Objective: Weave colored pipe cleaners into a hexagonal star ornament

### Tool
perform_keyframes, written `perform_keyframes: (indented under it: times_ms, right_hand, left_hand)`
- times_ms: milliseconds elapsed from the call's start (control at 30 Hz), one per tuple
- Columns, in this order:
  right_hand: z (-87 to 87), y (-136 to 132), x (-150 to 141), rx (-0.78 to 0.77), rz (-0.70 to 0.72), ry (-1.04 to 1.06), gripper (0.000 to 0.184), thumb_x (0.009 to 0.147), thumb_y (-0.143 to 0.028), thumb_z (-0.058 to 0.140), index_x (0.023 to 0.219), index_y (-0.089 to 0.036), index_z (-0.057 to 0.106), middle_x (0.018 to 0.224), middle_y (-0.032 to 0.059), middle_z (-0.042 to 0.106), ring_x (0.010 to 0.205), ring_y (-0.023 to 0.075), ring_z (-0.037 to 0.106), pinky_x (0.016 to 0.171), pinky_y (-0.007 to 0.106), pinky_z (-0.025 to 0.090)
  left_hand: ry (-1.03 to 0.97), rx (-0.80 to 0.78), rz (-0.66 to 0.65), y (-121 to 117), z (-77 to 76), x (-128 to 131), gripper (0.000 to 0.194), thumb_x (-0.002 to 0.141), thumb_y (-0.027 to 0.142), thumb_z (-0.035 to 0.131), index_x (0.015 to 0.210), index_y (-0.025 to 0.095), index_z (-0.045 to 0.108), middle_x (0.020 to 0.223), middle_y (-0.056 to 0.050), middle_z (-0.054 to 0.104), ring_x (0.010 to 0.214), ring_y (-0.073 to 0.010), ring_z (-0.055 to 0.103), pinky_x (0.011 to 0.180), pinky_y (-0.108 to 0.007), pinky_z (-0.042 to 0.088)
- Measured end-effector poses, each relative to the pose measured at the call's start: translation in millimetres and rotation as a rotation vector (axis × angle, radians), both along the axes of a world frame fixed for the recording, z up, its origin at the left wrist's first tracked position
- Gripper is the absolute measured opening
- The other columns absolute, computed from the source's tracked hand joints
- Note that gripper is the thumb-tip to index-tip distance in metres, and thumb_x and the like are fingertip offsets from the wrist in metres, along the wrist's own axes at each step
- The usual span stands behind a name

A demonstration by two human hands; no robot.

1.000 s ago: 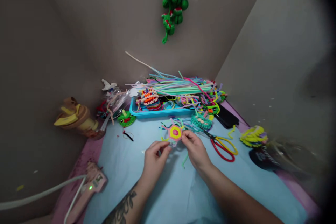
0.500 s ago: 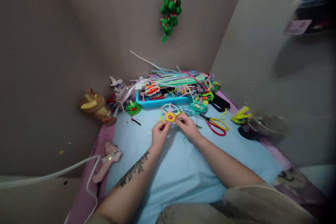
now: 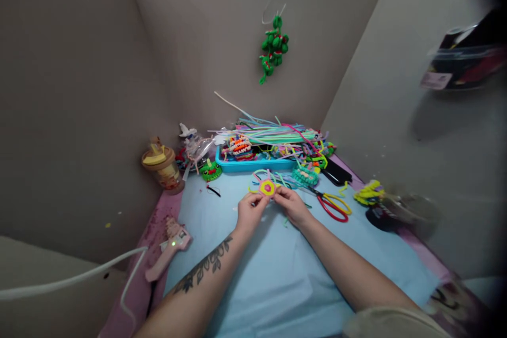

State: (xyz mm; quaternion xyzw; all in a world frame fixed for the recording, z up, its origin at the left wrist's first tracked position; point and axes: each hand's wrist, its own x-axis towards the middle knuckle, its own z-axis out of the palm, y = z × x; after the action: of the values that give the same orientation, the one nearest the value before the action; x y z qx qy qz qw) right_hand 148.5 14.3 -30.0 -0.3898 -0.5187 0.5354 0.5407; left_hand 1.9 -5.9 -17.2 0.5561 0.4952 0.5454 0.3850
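Observation:
Both hands hold a small hexagonal pipe-cleaner piece (image 3: 268, 187) above the blue cloth. Its centre is deep pink, ringed in yellow and then pale pink, with loose coloured stems sticking out at the far side. My left hand (image 3: 251, 210) pinches the near left edge. My right hand (image 3: 292, 205) pinches the right edge, thumb and fingers closed together. Just beyond lies a teal pipe-cleaner figure (image 3: 304, 174). Scissors (image 3: 334, 207) with red and yellow handles rest to the right of my right hand. Loose stems behind the piece partly blend with its ends.
A blue tray (image 3: 259, 166) at the back holds woven figures, and pipe cleaners (image 3: 273, 132) are heaped over it. Leftward are a green figure (image 3: 210, 170), a brown cup (image 3: 163, 170) and a pink glue gun (image 3: 170, 251). A black phone (image 3: 336, 171) lies at the back right.
My view has tilted up and shifted left, so the scene sits lower and farther right. The hexagonal piece has turned a little in my fingers; both hands still pinch it.

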Motion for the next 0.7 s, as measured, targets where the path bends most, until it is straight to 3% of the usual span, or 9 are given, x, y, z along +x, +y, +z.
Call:
perform_keyframes:
  times_ms: [333,700]
  right_hand:
    - [-2.1,5.7,3.2,-0.146,0.030,0.068,0.029,0.063,-0.045,0.078,0.067,-0.020,0.064,0.069,-0.0001,0.063,0.069,0.0175,0.055,0.072,0.033,0.043]
    - [2.8,3.3,6.6,-0.062,-0.024,0.043,0.024,0.072,-0.041,0.071,0.067,-0.020,0.061,0.070,-0.0004,0.059,0.069,0.0166,0.052,0.068,0.029,0.040]
  left_hand:
    - [-0.007,-0.131,0.027,3.8,2.1,3.1,0.021,0.071,0.035,0.069,0.062,0.015,0.068,0.064,-0.002,0.059,0.062,-0.0149,0.052,0.060,-0.027,0.041]
    - [-0.047,-0.123,0.066,5.8,12.0,-1.9,0.018,0.068,0.032,0.072,0.064,0.015,0.065,0.063,0.000,0.059,0.057,-0.0130,0.051,0.056,-0.024,0.040]
